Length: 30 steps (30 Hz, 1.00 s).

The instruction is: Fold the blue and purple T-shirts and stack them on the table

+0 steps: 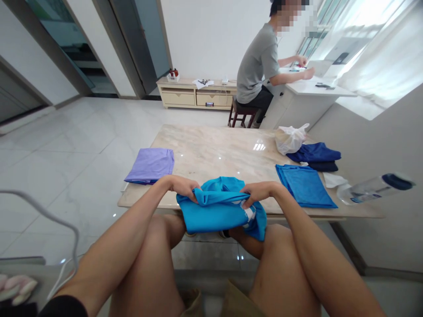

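A bright turquoise shirt (216, 211) lies bunched at the near edge of the marble table (214, 149), part of it hanging over the edge toward my knees. My left hand (185, 187) pinches a fold of the shirt at its left side. My right hand (256, 193) grips the cloth on its right side, fingers curled into it. Both hands rest on the garment at the table's front edge.
A folded purple garment (150, 165) lies at the table's left. A folded blue garment (304, 185), a dark blue pile (315, 156), a white plastic bag (291, 137) and a lying water bottle (373, 188) are at the right. Another person (261, 70) sits at a white desk behind.
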Motion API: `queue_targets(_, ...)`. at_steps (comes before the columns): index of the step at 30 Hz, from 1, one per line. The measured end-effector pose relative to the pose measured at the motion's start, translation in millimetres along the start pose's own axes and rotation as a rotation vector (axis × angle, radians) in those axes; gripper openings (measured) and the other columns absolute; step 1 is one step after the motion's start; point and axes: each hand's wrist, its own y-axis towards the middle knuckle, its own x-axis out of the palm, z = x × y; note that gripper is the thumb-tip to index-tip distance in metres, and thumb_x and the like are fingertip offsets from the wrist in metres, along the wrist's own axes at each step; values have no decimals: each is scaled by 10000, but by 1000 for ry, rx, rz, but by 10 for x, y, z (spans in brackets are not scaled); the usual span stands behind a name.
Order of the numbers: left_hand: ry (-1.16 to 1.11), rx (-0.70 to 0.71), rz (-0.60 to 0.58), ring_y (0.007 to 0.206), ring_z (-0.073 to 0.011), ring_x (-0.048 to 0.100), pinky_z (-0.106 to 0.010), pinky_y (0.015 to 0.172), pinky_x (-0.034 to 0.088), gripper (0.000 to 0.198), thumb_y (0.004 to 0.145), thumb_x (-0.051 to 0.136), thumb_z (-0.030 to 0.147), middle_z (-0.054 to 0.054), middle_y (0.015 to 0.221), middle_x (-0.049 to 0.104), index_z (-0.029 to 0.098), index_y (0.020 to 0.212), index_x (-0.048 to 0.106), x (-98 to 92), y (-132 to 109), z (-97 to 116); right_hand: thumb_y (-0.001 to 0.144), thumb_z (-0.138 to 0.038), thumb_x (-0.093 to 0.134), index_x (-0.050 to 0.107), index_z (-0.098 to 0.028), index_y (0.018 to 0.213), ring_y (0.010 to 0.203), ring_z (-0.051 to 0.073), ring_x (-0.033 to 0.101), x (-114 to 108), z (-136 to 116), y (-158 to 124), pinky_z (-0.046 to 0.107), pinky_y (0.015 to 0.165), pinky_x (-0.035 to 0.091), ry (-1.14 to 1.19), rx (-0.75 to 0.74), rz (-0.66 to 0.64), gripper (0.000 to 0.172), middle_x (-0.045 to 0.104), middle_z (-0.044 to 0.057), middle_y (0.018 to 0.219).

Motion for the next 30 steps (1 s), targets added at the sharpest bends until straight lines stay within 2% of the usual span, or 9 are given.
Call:
queue_targets(4,295,-268,385,731,-193,677,-255,674,559,85,677,698,232,5,743,768,179,682,764,-31,28,164,759,-208,840,842,-190,925,869,233,752,-110,-123,-37,245,731,529,-274,214,308,167,830,41,937)
queue_targets(9,501,-287,873,1000,-258,733,-321,929,585,206,775,630,159,-76,885,802,99,890,790,-475,-478,1016,935,-163,672,796,-98,1234,1182,323,729,-706,-572,-630,375,999,541,-435,309,768,330,782,208,1244)
queue_targets(13,742,-17,1456,1383,-312,639,-518,1176,489,395,1012,490,138,-126,1332,742,54,1361,655,-853,-1179,1763,1019,-233,592,723,-112,1371,1348,387,644,-1407,-985,-1363,542,1118,511,-550,197,1324,394,712,215,1401)
queue_targets(16,865,94,1630,1406,-312,614,-632,1212,442,402,1120,408,159,-152,1426,691,17,1487,494,-862,-1544,1986,1088,-334,499,706,-7,1355,1355,395,637,-1649,-1199,-1742,539,1119,512,-606,84,1522,470,698,243,1423)
queue_targets(19,860,4,1643,1362,-307,650,-562,1196,475,408,1120,453,162,-141,1393,721,87,1520,487,-618,-1587,1761,1140,-324,306,668,138,1294,1417,388,595,-1436,-1204,-1780,529,1142,467,-599,102,1499,607,627,318,1478)
queue_targets(21,843,-64,1598,1321,-323,692,-469,1137,527,417,1068,553,185,-108,1331,763,193,1484,586,-345,-1427,1391,1136,-301,434,696,72,1294,1432,366,599,-1064,-1055,-1598,538,1170,458,-570,106,1409,482,644,305,1479)
queue_targets(24,852,-213,1300,1350,-332,681,-423,1118,539,445,975,603,155,-106,1376,764,235,1397,720,157,-1030,686,1100,-234,571,770,-24,1161,1335,311,679,-326,-673,-1135,518,1164,480,-541,96,1253,296,752,247,1319)
queue_targets(26,832,-293,1087,1351,-328,685,-409,1131,530,467,925,604,125,-110,1360,778,251,1334,791,462,-771,233,1123,-234,508,782,-30,986,1243,294,728,142,-379,-809,509,1127,503,-516,90,1176,368,795,204,1175)
queue_targets(30,753,-336,864,1291,-334,722,-390,1072,557,414,920,636,200,-118,1335,802,265,1277,835,705,-501,-403,1120,-309,528,799,-61,911,1126,288,776,645,196,-367,512,1067,532,-434,127,1134,422,806,177,1143)
